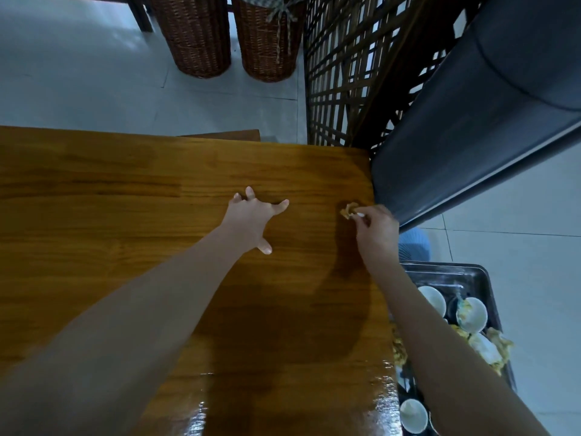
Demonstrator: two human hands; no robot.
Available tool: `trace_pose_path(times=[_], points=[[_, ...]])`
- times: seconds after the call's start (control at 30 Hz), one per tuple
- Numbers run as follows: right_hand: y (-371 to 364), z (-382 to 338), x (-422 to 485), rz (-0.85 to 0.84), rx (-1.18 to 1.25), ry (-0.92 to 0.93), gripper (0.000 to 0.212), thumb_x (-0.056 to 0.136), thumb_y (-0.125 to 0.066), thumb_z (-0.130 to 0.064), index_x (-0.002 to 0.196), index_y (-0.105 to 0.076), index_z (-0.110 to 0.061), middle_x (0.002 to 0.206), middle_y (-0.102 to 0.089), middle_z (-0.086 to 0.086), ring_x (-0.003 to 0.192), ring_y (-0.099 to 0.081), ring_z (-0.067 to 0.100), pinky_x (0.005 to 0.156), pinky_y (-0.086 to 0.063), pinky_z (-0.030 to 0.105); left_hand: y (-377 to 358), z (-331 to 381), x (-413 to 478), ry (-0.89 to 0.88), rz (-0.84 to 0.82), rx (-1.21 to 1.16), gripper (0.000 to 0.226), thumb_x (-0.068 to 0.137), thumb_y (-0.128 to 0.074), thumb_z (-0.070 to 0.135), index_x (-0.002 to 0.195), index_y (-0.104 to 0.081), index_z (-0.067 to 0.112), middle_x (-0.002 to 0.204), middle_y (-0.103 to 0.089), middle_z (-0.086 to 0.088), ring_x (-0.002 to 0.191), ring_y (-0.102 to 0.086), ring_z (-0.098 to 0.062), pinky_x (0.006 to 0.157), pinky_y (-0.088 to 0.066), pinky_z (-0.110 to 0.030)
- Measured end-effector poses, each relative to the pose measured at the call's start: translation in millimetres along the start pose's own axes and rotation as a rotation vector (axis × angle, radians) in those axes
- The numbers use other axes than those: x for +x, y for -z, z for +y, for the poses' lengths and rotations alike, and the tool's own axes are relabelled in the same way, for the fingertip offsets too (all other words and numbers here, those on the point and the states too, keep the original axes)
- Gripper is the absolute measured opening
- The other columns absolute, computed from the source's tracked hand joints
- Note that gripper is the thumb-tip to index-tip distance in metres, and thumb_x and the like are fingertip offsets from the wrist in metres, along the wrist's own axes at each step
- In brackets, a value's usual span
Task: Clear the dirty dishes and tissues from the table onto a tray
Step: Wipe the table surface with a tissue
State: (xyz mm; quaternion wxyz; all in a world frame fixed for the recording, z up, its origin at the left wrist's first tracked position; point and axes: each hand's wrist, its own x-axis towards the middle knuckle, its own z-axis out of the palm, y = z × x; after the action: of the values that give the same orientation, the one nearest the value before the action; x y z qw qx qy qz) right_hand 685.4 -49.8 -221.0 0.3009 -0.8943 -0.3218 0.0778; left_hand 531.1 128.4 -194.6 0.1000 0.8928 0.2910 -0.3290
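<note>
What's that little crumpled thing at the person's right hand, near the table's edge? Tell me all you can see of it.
It is a small crumpled tissue, yellowish-tan as if stained, bunched into an uneven wad. It is close to the right edge of the glossy wooden table, toward its far corner. The right hand pinches its right side with curled fingertips. Whether it rests on the wood or is just lifted cannot be told.

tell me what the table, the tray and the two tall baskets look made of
Table: wood, going by the grain lines, with a glossy varnish that mirrors light near the edge. Tray: probably metal, dark with a dull sheen on its rim. Baskets: woven wicker or rattan, brown with a visible weave.
</note>
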Motion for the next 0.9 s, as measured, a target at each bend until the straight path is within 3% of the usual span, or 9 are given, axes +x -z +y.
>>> trace_pose_path(times=[0.07,0.13,0.33,0.43,0.6,0.7,0.9], points=[[3.2,-0.6,-7.6,0.012,0.005,-0.059,0.017,0.090,-0.059,-0.007,0.102,-0.070,-0.007,0.101,-0.063,0.005,0.089,-0.058,0.016,0.084,-0.052,0.034,-2.7,0.7,-5.8,-0.005,0.013,-0.013,0.112,0.073,-0.075,0.049,0.146,0.010,0.048,0.154,0.006,-0.031,0.141,-0.006,-0.052,0.112,-0.022,-0.054],[-0.9,-10.4,-23.2,-0.002,0.017,-0.059,0.016,0.092,-0.056,-0.006,0.100,-0.070,-0.009,0.101,-0.062,0.003,0.088,-0.055,0.011,0.081,-0.051,0.028,-8.2,-0.8,-15.7,-0.013,0.024,-0.080,0.108,0.078,-0.072,0.045,0.147,0.011,0.046,0.155,0.014,-0.027,0.142,0.001,-0.049,0.114,-0.016,-0.056],[-21.4,-34.4,-97.1,-0.143,-0.035,0.114,0.017,0.090,-0.058,-0.005,0.102,-0.069,-0.012,0.103,-0.063,-0.001,0.097,-0.055,0.009,0.081,-0.034,0.008,-42.2,-8.9,-55.2,-0.051,0.154,-0.287,0.086,0.092,-0.058,0.042,0.150,0.006,0.042,0.157,0.021,-0.014,0.146,0.012,-0.033,0.117,-0.003,-0.051],[-4.7,-22.4,-109.3,-0.156,-0.044,0.129,0.016,0.088,-0.060,-0.004,0.100,-0.069,-0.010,0.100,-0.063,-0.001,0.094,-0.055,0.010,0.078,-0.034,0.008,-63.9,-13.1,-81.9,-0.069,0.161,-0.298,0.081,0.094,-0.054,0.042,0.150,0.005,0.043,0.158,0.020,-0.011,0.146,0.012,-0.031,0.117,-0.003,-0.051],[26.5,7.0,-115.0,-0.091,-0.032,-0.105,0.016,0.090,-0.059,-0.007,0.100,-0.071,-0.009,0.100,-0.062,0.003,0.087,-0.052,0.011,0.074,-0.036,0.018,-87.9,-15.5,-122.0,-0.049,0.165,-0.319,0.074,0.096,-0.049,0.042,0.150,0.002,0.043,0.159,0.016,-0.009,0.147,0.009,-0.029,0.117,-0.003,-0.050],[28.0,2.3,-132.2,-0.064,-0.027,-0.171,0.016,0.091,-0.057,-0.005,0.099,-0.071,-0.007,0.101,-0.062,0.006,0.082,-0.048,0.009,0.067,-0.035,0.015,-98.8,-8.6,-144.6,-0.063,0.193,-0.329,0.071,0.097,-0.048,0.042,0.151,0.000,0.042,0.159,0.014,-0.009,0.147,0.007,-0.029,0.117,-0.005,-0.051],[7.2,-29.2,-218.6,-0.218,-0.058,0.013,0.019,0.094,-0.050,-0.011,0.100,-0.067,-0.014,0.102,-0.059,-0.001,0.094,-0.052,0.010,0.079,-0.036,0.015,-133.3,12.9,-200.2,-0.083,0.215,-0.391,0.069,0.098,-0.047,0.040,0.151,-0.003,0.041,0.160,0.013,-0.009,0.147,0.007,-0.028,0.117,-0.006,-0.050]])
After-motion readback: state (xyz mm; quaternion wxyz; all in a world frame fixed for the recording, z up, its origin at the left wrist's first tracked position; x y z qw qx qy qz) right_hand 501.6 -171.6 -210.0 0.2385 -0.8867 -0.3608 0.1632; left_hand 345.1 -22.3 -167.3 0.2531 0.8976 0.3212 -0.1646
